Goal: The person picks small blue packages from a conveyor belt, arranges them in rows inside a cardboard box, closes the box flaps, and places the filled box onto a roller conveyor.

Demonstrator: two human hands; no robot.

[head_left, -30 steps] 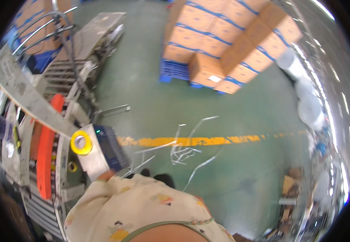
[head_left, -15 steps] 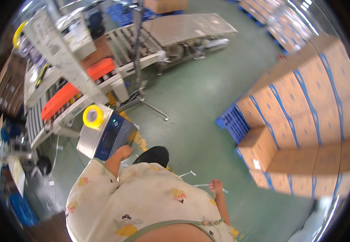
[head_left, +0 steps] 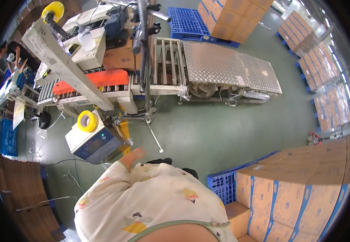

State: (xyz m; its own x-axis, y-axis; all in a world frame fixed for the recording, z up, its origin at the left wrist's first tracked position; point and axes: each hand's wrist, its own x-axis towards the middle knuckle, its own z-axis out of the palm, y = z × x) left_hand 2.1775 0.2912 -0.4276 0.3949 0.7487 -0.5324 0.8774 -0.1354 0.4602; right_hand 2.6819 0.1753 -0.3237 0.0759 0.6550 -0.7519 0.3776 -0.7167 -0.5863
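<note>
My left hand [head_left: 135, 156] hangs low in front of my body, its fingers smeared by motion. Nearest to it is a boxy control unit [head_left: 99, 144] with a dark blue keypad panel and a small lit green light; a gap lies between the two. On top of that unit rests a roll of yellow tape [head_left: 87, 121]. My right hand is out of the picture. Behind the unit runs a roller conveyor [head_left: 120, 89] with orange-red guards [head_left: 102, 78], and a cardboard box [head_left: 120, 57] sits on it.
A diamond-plate metal platform [head_left: 217, 64] extends the conveyor. Strapped cartons [head_left: 280, 193] stand on a blue pallet [head_left: 223, 185] at the near right. A stand foot [head_left: 160, 150] juts across the floor. Flattened cardboard [head_left: 21, 189] lies at left; another person [head_left: 19, 52] is at far left.
The view has swung to the right. The carton stack has shifted toward the lower right, and the left hand now sits apart from the control unit. My right hand has left the picture.
</note>
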